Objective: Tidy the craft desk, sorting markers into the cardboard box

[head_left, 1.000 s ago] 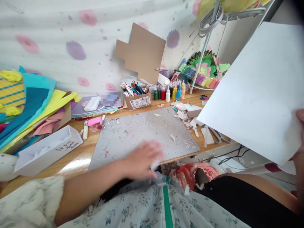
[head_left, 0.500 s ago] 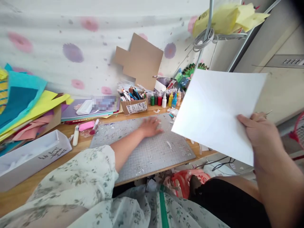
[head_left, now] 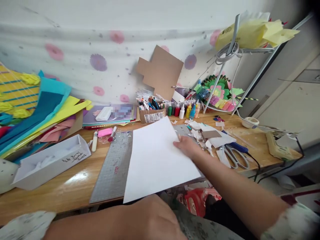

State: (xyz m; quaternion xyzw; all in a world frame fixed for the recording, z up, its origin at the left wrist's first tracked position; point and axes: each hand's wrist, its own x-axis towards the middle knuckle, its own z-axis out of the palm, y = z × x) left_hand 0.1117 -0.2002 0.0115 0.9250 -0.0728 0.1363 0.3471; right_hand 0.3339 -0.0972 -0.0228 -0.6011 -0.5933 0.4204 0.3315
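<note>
A blank white sheet of paper [head_left: 157, 160] lies or hovers over the grey cutting mat [head_left: 110, 166], hiding much of it; I cannot tell whether it rests flat. My right hand [head_left: 186, 145] grips the sheet at its right edge, thumb on top. Low in the view, close to my body, is my left hand [head_left: 160, 221], below the sheet's near edge. Only its back shows, and its fingers are hidden.
Paper scraps [head_left: 210, 133], grey-handled scissors [head_left: 235, 156] and a blue-handled corded tool [head_left: 237, 146] lie right of the mat. Behind stand paint bottles [head_left: 182, 111] and a pen box [head_left: 153, 116]. A white tray [head_left: 52, 170] and coloured sheets [head_left: 50, 113] occupy the left.
My right hand has carried the white sheet leftward from beyond the table's right side to over the mat. My left hand has left the mat and come back toward my body.
</note>
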